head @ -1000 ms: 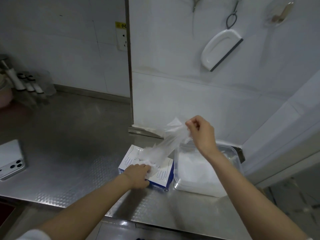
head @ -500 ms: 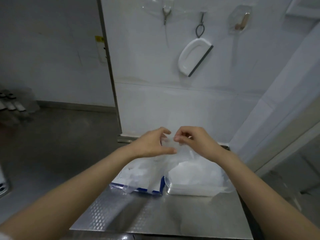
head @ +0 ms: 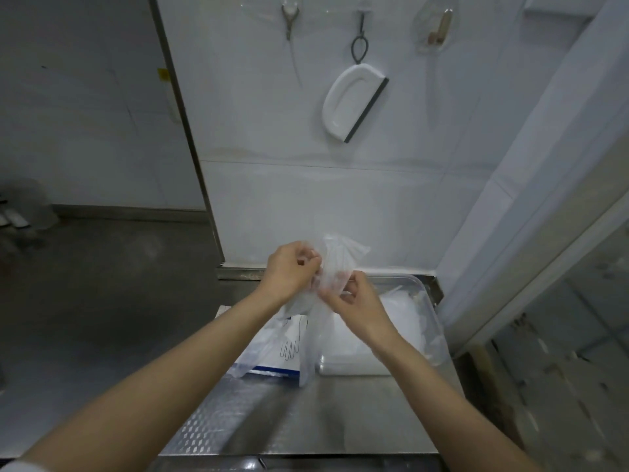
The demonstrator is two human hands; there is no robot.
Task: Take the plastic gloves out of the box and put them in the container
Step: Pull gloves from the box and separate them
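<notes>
Both hands hold a clear plastic glove [head: 335, 258] in the air above the counter. My left hand [head: 289, 272] pinches its upper left edge and my right hand [head: 354, 303] pinches it lower down, and the thin film hangs between my arms. Under my left forearm lies the white and blue glove box [head: 289, 345] with glove outlines printed on it, partly hidden by the hanging film. To its right stands the clear plastic container [head: 425, 301] with white gloves piled inside.
The steel counter [head: 306, 417] ends close to me and on the right. A white squeegee [head: 352, 102] and metal tools hang on the tiled wall behind. Dim bottles [head: 17, 219] stand far left.
My left hand left the box and rose to join my right on the glove. The glove is now stretched upright between both hands. The view has swung right and closer.
</notes>
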